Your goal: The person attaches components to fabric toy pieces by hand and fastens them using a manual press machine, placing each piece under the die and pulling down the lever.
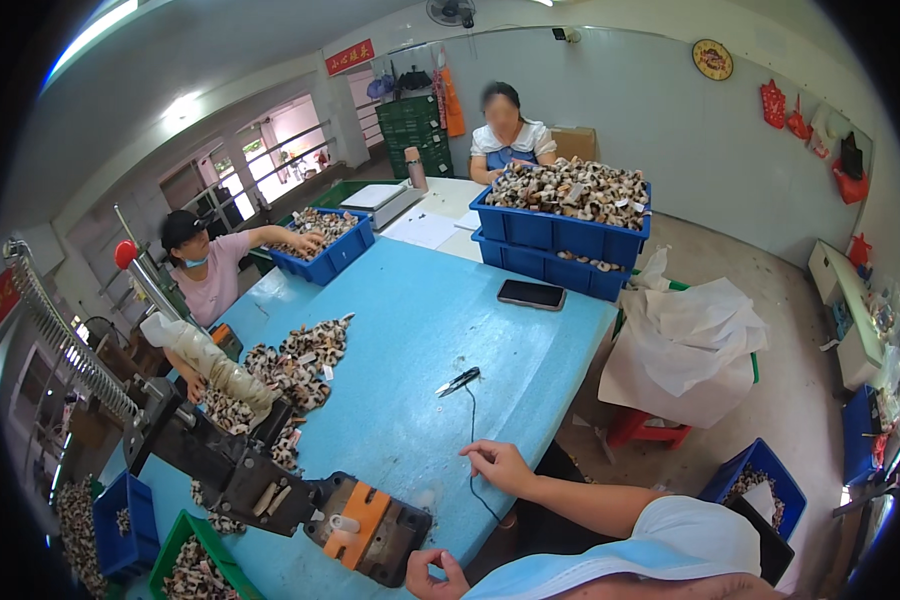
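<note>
My right hand (pixel 497 467) is over the near edge of the blue table, its fingers curled together. A dark cord passes at its fingertips and runs up to black-handled thread snips (pixel 458 382) lying on the table. Whether the fingers grip anything is too small to tell. Lower down, my left hand (pixel 436 575) is curled closed beside the dark metal base block (pixel 403 528) of a hand press, its contents hidden. An orange plate (pixel 358 525) with a pale round post sits on that block. The press (pixel 240 480) has a tall coil spring and a red-knobbed lever.
Small brown, black and white pieces (pixel 305 365) lie heaped beyond the press. Stacked blue crates (pixel 560 235) hold more, near a phone (pixel 531 294). One person (pixel 210 270) reaches into a blue crate (pixel 330 262); another (pixel 510 135) sits at the far side. A green crate (pixel 195 555) stands below the press.
</note>
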`<action>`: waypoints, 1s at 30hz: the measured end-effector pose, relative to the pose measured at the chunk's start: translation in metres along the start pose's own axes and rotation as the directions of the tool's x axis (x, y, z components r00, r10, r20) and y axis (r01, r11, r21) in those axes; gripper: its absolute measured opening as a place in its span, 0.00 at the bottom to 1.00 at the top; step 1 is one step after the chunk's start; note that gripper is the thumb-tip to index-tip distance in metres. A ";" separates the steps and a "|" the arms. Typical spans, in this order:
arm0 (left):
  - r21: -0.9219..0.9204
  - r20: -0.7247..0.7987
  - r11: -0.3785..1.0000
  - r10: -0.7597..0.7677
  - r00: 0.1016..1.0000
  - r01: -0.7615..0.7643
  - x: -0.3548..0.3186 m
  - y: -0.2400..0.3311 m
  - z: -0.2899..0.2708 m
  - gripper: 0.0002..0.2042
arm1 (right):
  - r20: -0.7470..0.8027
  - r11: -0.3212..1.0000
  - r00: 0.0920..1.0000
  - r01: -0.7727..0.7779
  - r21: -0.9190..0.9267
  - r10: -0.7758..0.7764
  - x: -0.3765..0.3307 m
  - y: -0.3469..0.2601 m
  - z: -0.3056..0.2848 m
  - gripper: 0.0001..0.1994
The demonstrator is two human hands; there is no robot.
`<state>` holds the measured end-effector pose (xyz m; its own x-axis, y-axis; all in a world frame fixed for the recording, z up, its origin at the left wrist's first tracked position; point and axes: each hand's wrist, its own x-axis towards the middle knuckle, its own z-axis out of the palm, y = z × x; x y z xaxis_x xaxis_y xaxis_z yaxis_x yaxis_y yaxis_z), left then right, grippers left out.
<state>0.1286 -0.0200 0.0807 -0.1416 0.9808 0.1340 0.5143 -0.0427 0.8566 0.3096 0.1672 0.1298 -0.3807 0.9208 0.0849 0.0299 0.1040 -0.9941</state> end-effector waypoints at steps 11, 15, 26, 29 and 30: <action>-0.065 -0.479 0.944 0.254 0.840 -0.323 -0.002 0.057 -0.001 0.08 | -0.005 0.998 1.000 0.002 -0.055 -0.003 -0.006 -0.002 0.004 0.10; 0.140 -0.334 0.990 0.020 0.942 0.029 0.000 0.038 -0.003 0.11 | -0.013 0.992 0.998 0.059 -0.109 -0.061 -0.007 0.000 0.005 0.10; 0.395 -0.342 0.917 0.102 0.934 0.045 -0.001 0.046 0.004 0.16 | -0.017 0.965 0.991 0.124 -0.231 -0.131 -0.007 0.009 0.007 0.09; 0.262 -0.410 0.964 0.075 0.909 0.038 -0.002 0.051 0.005 0.15 | -0.020 0.964 0.991 0.123 -0.237 -0.131 -0.007 0.004 0.007 0.09; 0.128 -0.408 0.991 0.076 0.910 -0.026 -0.003 0.036 0.007 0.15 | -0.019 0.960 0.990 0.132 -0.248 -0.141 -0.008 0.003 0.008 0.09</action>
<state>0.1532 -0.0237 0.1076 -0.4351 0.8113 0.3904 0.6214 -0.0431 0.7823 0.3057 0.1569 0.1257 -0.3631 0.9039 0.2260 0.2071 0.3147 -0.9263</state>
